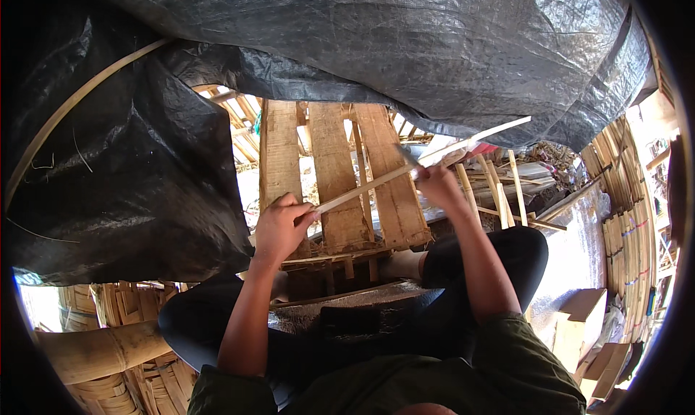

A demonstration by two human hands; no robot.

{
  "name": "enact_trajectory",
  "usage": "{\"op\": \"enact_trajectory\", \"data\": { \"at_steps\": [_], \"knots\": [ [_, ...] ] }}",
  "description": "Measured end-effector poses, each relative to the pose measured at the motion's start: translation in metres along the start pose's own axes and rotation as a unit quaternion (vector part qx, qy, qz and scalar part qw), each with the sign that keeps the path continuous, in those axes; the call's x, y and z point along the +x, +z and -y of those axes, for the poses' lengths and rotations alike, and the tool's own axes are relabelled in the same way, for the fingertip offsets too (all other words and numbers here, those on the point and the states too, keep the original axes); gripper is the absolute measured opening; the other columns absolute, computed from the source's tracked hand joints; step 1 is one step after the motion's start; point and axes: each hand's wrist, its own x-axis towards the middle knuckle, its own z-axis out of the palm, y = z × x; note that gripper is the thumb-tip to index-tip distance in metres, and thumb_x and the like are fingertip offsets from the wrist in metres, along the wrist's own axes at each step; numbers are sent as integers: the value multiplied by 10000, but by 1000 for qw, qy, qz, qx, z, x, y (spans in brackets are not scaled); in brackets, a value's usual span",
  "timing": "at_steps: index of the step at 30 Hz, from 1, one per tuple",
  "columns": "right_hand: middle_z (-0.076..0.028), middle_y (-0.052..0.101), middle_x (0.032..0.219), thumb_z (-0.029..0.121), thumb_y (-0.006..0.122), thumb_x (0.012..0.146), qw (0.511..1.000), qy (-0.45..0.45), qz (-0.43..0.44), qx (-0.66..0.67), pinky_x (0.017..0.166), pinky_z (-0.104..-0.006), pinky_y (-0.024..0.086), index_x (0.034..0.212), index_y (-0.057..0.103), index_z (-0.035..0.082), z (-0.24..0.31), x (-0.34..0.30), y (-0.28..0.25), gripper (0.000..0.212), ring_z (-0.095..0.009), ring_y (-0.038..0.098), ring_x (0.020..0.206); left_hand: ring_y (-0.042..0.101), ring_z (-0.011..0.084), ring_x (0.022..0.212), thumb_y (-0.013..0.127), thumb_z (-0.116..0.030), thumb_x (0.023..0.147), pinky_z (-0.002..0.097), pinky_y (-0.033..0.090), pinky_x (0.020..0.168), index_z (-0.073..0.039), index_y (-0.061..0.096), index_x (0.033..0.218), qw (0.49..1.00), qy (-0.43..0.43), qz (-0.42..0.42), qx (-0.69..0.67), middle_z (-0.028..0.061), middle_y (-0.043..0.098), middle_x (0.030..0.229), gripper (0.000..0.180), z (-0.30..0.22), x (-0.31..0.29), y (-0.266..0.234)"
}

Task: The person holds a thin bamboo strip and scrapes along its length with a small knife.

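Above the planked tabletop [331,151], a long pale bamboo strip [365,189] slants from the left hand [279,228] up to the right, its far end reaching past the right hand [438,185] in front of the dark tarpaulin [463,45]. The left fingers pinch the strip's near end against the thumb. The right fingers are curled round a knife [405,156], whose grey blade points up and left at the strip; whether they also press on the strip, I cannot tell. Beneath lie three broad planks, side by side with gaps between them. The person's dark-trousered legs [499,263] are bent to either side of the near edge. Just right of the planks, several thin slats [515,187] stand at a tilt. Farther right are tied bundles of strips [628,248] and a cardboard box [588,310]. A thick bamboo pole [105,351] lies at lower left.
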Motion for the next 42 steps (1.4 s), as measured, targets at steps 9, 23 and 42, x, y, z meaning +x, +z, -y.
{"op": "enact_trajectory", "data": {
  "at_steps": [9, 23, 42],
  "knots": [
    [-299, 669, 781, 304, 505, 953, 999, 12, 7, 42, 757, -527, 542, 830, 710, -54, 11, -8, -11, 431, -466, 680, 791, 630, 267, 711, 761, -305, 845, 408, 491, 624, -99, 765, 927, 1000, 2, -9, 15, 69, 564, 766, 222, 2, -4, 2],
    [-283, 686, 784, 315, 504, 972, 998, 47, -37, -25, 694, -524, 559, 851, 718, -36, 15, -16, -16, 429, -467, 684, 780, 627, 242, 759, 741, -325, 861, 393, 506, 636, -113, 765, 959, 998, 28, -16, 50, 56, 548, 777, 235, -4, -2, 2],
    [-268, 693, 801, 301, 489, 965, 1000, 5, 0, -27, 699, -511, 565, 787, 696, -26, 8, -4, -5, 426, -439, 693, 762, 631, 254, 705, 740, -338, 858, 385, 485, 602, -110, 775, 947, 999, 17, -27, 39, 54, 561, 770, 247, 3, -5, 5]
  ]
}}
